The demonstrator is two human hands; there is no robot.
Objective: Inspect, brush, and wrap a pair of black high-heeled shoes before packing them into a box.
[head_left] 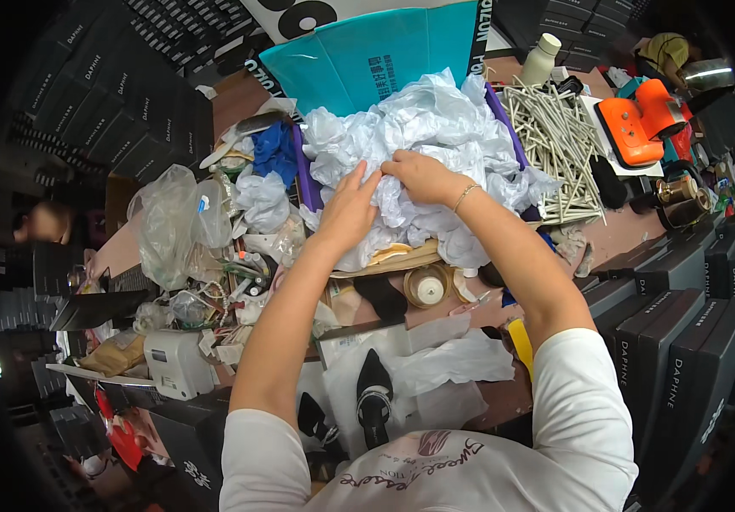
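A heap of crumpled white tissue paper (461, 128) fills a purple bin (308, 175). My left hand (350, 209) lies on the paper with its fingers stretched out and slightly apart. Beside it, my right hand (423, 177) has its fingers bent in and pinching a bit of the paper; the fingertips of both hands nearly meet. Nearer to me, a black pointed shoe (373, 384) with a glittery strap lies on white paper. A second black shoe (315, 416) is to its left, partly hidden by my body.
Many pale sticks (555, 145) lie right of the bin, with an orange device (636, 128) beyond. A clear plastic bag (167, 226) and a white label printer (178, 363) stand left. A tape roll (427, 287) sits in front. Dark shoeboxes (658, 341) are stacked right.
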